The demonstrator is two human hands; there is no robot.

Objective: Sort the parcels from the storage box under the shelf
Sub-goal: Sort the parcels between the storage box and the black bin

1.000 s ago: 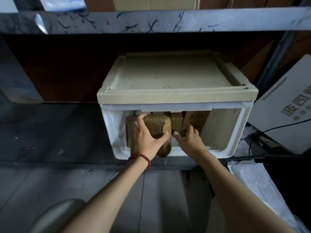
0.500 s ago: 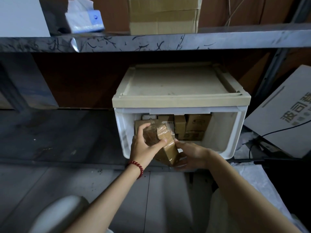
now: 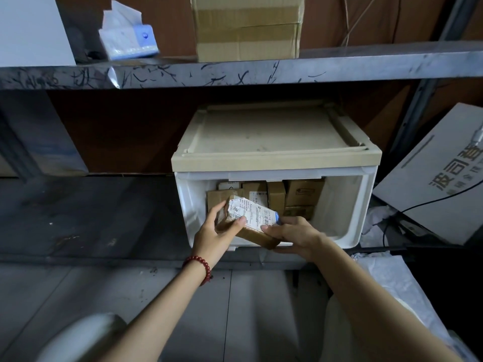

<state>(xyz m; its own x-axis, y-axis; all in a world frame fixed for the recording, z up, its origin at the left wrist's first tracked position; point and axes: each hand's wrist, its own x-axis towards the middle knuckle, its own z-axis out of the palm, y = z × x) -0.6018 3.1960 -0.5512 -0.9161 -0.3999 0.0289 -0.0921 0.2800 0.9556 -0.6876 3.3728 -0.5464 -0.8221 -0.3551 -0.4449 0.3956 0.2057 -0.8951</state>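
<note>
Lifted off the stack since a moment ago, one taped parcel [image 3: 251, 216] now tilts label-up at the open front of the box [image 3: 345, 205], under the scratched shelf [image 3: 235, 71]. Two hands hold it. The left hand [image 3: 211, 236], with a red bracelet [image 3: 201, 267] at the wrist, curls fingers and thumb round the left end. The right hand [image 3: 298, 235] pinches the right end, thumb on top. At least five more parcels [image 3: 304, 192] stand packed at the back of the box, partly hidden by the held one. One carton [image 3: 248, 27] and one tissue pack [image 3: 128, 40] sit on the shelf. A white board [image 3: 444, 173] leans at right.
</note>
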